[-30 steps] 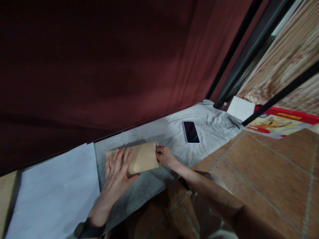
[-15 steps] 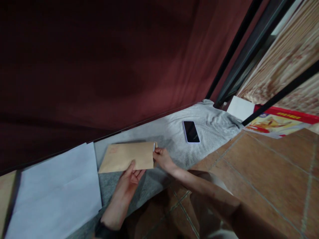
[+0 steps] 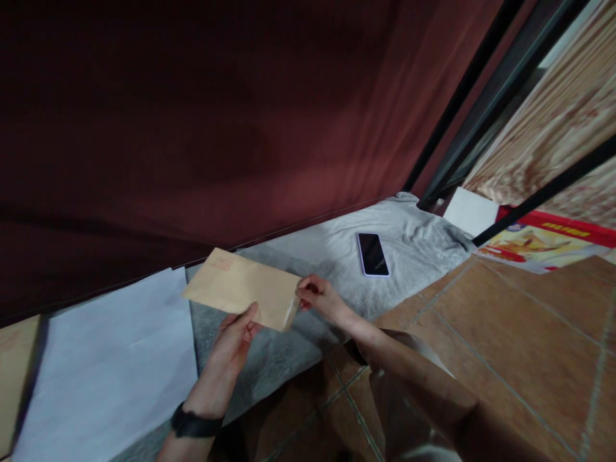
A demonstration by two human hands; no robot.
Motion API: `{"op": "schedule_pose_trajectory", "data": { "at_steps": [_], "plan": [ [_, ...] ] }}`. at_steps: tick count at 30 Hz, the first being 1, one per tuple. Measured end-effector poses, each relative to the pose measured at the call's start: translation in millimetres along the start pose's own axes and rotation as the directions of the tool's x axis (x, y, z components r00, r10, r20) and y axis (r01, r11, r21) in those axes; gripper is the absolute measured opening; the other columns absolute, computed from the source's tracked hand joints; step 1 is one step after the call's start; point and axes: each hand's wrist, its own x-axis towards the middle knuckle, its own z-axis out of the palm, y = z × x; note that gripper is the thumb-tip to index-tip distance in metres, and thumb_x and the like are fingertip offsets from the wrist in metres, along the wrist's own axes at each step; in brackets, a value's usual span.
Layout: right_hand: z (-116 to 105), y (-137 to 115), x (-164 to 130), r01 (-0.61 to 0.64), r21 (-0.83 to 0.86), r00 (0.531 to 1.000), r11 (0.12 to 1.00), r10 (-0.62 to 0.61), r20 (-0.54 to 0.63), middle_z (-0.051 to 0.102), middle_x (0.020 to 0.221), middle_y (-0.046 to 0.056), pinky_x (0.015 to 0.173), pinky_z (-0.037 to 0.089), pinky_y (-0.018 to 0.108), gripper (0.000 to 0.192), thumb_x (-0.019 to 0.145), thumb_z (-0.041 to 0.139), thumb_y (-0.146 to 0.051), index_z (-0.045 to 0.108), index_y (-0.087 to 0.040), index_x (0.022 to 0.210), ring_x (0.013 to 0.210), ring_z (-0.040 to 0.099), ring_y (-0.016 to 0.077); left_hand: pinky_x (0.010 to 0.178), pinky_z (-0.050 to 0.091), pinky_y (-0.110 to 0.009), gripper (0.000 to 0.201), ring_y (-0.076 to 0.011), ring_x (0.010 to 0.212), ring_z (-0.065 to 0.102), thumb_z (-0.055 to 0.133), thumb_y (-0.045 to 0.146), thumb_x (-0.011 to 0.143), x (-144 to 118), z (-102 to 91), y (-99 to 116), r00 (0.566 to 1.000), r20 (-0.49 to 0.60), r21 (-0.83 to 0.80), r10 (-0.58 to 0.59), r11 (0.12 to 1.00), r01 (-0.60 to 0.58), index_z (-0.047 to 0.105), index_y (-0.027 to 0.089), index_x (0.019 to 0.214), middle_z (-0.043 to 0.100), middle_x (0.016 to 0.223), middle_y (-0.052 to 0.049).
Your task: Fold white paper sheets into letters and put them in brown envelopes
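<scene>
A tan paper envelope [image 3: 245,282] with faint red print at its far left corner is held above the grey cloth, tilted down to the right. My left hand [image 3: 238,333] grips its lower long edge, thumb on top and fingers underneath. At the envelope's right end, my right hand [image 3: 315,296] has its fingers pinched together at the corner by the opening. A pale strip shows along that end; whether it is the flap or a paper inside, I cannot tell. A dark band circles my left wrist.
A phone [image 3: 373,255] lies on the grey cloth [image 3: 337,250] to the right. White paper sheets [image 3: 120,353] and another tan envelope [image 3: 17,378] lie at left. Dark red curtain [image 3: 216,128] hangs behind. Black bars and a red-yellow box [image 3: 543,240] stand right, above the tiled floor [image 3: 520,333].
The envelope has turned, its left end rising and its open right end swinging down toward me. My right hand's fingers have moved out from the opening to its corner.
</scene>
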Motion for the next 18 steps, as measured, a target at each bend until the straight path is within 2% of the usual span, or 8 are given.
{"op": "schedule_pose_trajectory", "data": {
  "at_steps": [3, 5, 8, 12, 14, 15, 17, 18],
  "plan": [
    [-8, -10, 0, -0.073, 0.051, 0.994, 0.996, 0.076, -0.075, 0.061, 0.071, -0.006, 0.052, 0.054, 0.026, 0.029, 0.08, 0.07, -0.039, 0.053, -0.024, 0.099, 0.054, 0.06, 0.0124, 0.066, 0.057, -0.022, 0.027, -0.0153, 0.076, 0.073, 0.081, 0.015, 0.07, 2, -3.5, 3, 0.999, 0.049, 0.157, -0.007, 0.988, -0.001, 0.07, 0.013, 0.094, 0.078, 0.09, -0.004],
    [-12, -14, 0, -0.104, -0.001, 0.994, 0.995, 0.104, -0.041, 0.063, 0.074, -0.005, 0.051, 0.054, 0.025, 0.025, 0.081, 0.069, -0.035, 0.057, -0.023, 0.1, 0.056, 0.061, 0.013, 0.071, 0.056, -0.025, 0.042, -0.018, 0.085, 0.073, 0.086, 0.023, 0.064, 2, -2.4, 4, 0.994, 0.107, 0.238, 0.011, 0.971, -0.036, 0.069, 0.015, 0.102, 0.078, 0.099, -0.005],
    [-16, -12, -1, -0.095, -0.129, 0.994, 0.987, 0.101, 0.042, 0.06, 0.069, -0.005, 0.047, 0.05, 0.022, 0.013, 0.08, 0.067, -0.026, 0.062, -0.021, 0.09, 0.056, 0.058, 0.0124, 0.076, 0.056, -0.029, 0.058, -0.022, 0.094, 0.073, 0.087, 0.031, 0.059, 6, 2.6, 3, 0.976, 0.199, 0.3, 0.087, 0.943, -0.145, 0.065, 0.017, 0.111, 0.077, 0.108, -0.007],
    [-12, -3, -5, -0.082, -0.318, 0.993, 0.945, 0.104, 0.055, 0.052, 0.058, -0.009, 0.044, 0.041, 0.02, 0.016, 0.081, 0.063, -0.019, 0.061, -0.022, 0.097, 0.046, 0.05, 0.0104, 0.071, 0.056, -0.033, 0.065, -0.0229, 0.08, 0.073, 0.083, 0.036, 0.062, 19, 3.3, -3, 0.973, 0.156, 0.442, 0.172, 0.869, -0.224, 0.056, 0.018, 0.119, 0.076, 0.09, -0.004],
    [-9, -1, -9, -0.057, -0.485, 0.994, 0.873, 0.095, 0.055, 0.051, 0.054, -0.009, 0.044, 0.038, 0.021, 0.019, 0.086, 0.058, -0.019, 0.059, -0.022, 0.105, 0.043, 0.048, 0.0106, 0.068, 0.055, -0.034, 0.066, -0.0229, 0.072, 0.071, 0.078, 0.036, 0.068, 24, -0.7, -6, 0.966, 0.121, 0.601, 0.227, 0.758, -0.253, 0.05, 0.018, 0.125, 0.073, 0.08, -0.001],
    [-7, 0, -11, -0.04, -0.558, 0.995, 0.829, 0.087, 0.058, 0.052, 0.054, -0.009, 0.045, 0.036, 0.022, 0.02, 0.087, 0.056, -0.019, 0.059, -0.022, 0.107, 0.044, 0.048, 0.0111, 0.067, 0.055, -0.035, 0.066, -0.0236, 0.072, 0.071, 0.075, 0.036, 0.071, 25, -3.1, -6, 0.956, 0.115, 0.702, 0.27, 0.659, -0.27, 0.048, 0.017, 0.128, 0.071, 0.079, -0.001],
    [-6, 0, -15, -0.011, -0.649, 0.996, 0.76, 0.064, 0.058, 0.055, 0.057, -0.007, 0.048, 0.036, 0.023, 0.022, 0.086, 0.056, -0.018, 0.06, -0.021, 0.107, 0.048, 0.052, 0.0127, 0.071, 0.056, -0.039, 0.064, -0.0272, 0.08, 0.071, 0.069, 0.037, 0.077, 24, -7.3, -7, 0.905, 0.135, 0.875, 0.405, 0.38, -0.3, 0.047, 0.017, 0.133, 0.071, 0.086, -0.005],
    [-5, 0, -15, 0.003, -0.681, 0.997, 0.732, 0.051, 0.059, 0.057, 0.059, -0.006, 0.051, 0.037, 0.024, 0.023, 0.085, 0.057, -0.017, 0.06, -0.021, 0.108, 0.052, 0.054, 0.0136, 0.076, 0.057, -0.042, 0.061, -0.0295, 0.089, 0.071, 0.066, 0.038, 0.08, 23, -8.4, -7, 0.858, 0.172, 0.921, 0.483, 0.23, -0.314, 0.048, 0.017, 0.135, 0.071, 0.093, -0.008]
  ]
}}
